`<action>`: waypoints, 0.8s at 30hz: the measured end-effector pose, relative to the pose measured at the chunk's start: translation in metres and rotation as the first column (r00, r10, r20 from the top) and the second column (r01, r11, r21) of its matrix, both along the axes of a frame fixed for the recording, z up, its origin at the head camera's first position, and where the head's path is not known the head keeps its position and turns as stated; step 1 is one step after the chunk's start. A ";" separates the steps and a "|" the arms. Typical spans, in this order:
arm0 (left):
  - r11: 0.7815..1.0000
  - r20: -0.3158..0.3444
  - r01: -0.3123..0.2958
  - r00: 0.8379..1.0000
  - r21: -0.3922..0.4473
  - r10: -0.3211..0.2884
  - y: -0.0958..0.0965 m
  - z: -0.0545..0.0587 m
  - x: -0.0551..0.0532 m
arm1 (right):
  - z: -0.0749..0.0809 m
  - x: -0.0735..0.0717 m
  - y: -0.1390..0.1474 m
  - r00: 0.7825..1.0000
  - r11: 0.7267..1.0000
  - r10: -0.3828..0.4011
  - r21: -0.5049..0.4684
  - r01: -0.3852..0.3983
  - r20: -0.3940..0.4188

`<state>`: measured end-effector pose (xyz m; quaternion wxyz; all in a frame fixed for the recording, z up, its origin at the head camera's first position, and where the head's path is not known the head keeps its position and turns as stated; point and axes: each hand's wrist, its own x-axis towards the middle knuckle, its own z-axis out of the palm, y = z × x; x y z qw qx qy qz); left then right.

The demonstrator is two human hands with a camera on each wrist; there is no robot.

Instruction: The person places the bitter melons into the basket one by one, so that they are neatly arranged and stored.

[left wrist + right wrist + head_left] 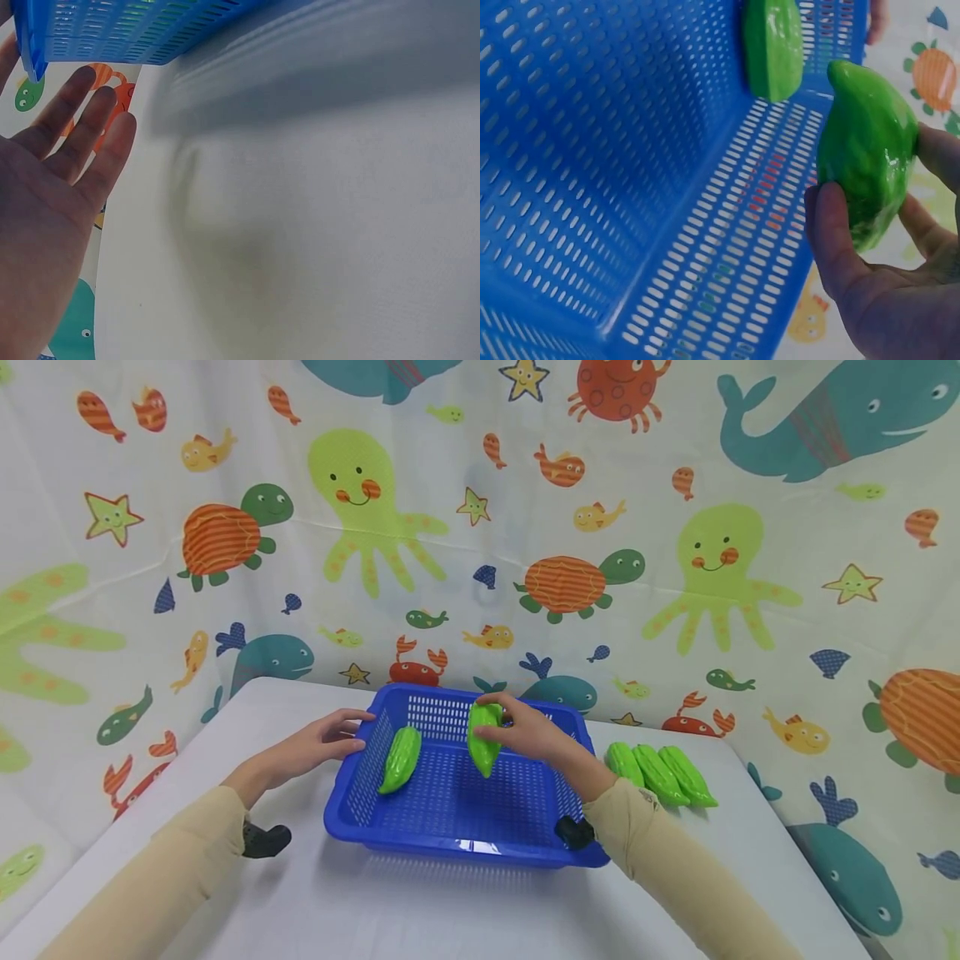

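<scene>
Pinched by the right hand [528,732], one glossy green ridged fruit [483,739] is above the rectangular blue perforated-plastic basket [465,846]. One similar fruit [401,760] lies inside at left, three others [660,774] on the white table [292,897] at right; the left hand [311,747], fingers relaxed, is at the left rim.

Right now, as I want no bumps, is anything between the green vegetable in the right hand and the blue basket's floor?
Nothing visible does: the held vegetable, in the right hand, appears above bare basket floor. The other vegetable inside lies left, by the side wall.
</scene>
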<state>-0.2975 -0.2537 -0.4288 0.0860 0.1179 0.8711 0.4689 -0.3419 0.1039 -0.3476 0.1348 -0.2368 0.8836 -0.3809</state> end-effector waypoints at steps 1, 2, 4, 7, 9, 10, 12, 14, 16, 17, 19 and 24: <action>1.000 0.000 0.000 1.000 0.001 0.000 0.000 0.000 0.000 | -0.001 0.000 -0.002 1.000 1.000 0.005 0.010 -0.005 0.002; 1.000 0.000 0.001 1.000 0.003 -0.001 0.000 0.000 0.000 | -0.002 -0.001 -0.003 1.000 1.000 0.013 0.017 -0.013 0.005; 1.000 0.001 -0.001 1.000 0.003 0.001 0.000 0.000 -0.001 | -0.005 -0.003 -0.007 0.999 0.999 0.028 0.016 -0.028 0.019; 1.000 0.001 0.001 1.000 0.004 -0.001 0.000 -0.001 -0.002 | -0.008 -0.006 -0.013 0.998 0.998 0.050 0.031 -0.051 0.033; 1.000 0.001 0.002 1.000 0.006 -0.002 0.000 -0.001 -0.003 | -0.010 -0.008 -0.018 0.997 0.996 0.065 0.051 -0.068 0.044; 1.000 -0.001 0.004 1.000 0.005 -0.004 -0.001 -0.002 -0.003 | -0.011 -0.009 -0.021 0.996 0.995 0.075 0.070 -0.078 0.043; 1.000 -0.001 0.005 1.000 0.007 -0.005 -0.002 -0.002 -0.003 | -0.013 -0.011 -0.027 0.995 0.989 0.094 0.111 -0.098 0.043; 1.000 0.003 0.002 1.000 0.009 -0.002 -0.001 -0.001 -0.002 | -0.016 -0.013 -0.033 0.992 0.983 0.116 0.138 -0.123 0.057; 1.000 -0.001 0.011 1.000 0.009 -0.011 -0.001 -0.001 -0.001 | -0.018 -0.014 -0.038 0.987 0.977 0.138 0.150 -0.149 0.079; 1.000 -0.002 0.013 1.000 0.011 -0.013 -0.001 0.000 -0.001 | -0.019 -0.014 -0.041 0.985 0.976 0.147 0.151 -0.160 0.093; 1.000 0.001 0.009 1.000 0.013 -0.009 0.000 0.000 -0.001 | -0.020 -0.014 -0.046 0.981 0.973 0.157 0.154 -0.175 0.117; 1.000 0.003 0.002 1.000 0.015 -0.002 0.000 0.000 -0.001 | -0.028 -0.016 -0.057 0.976 0.963 0.165 0.191 -0.191 0.143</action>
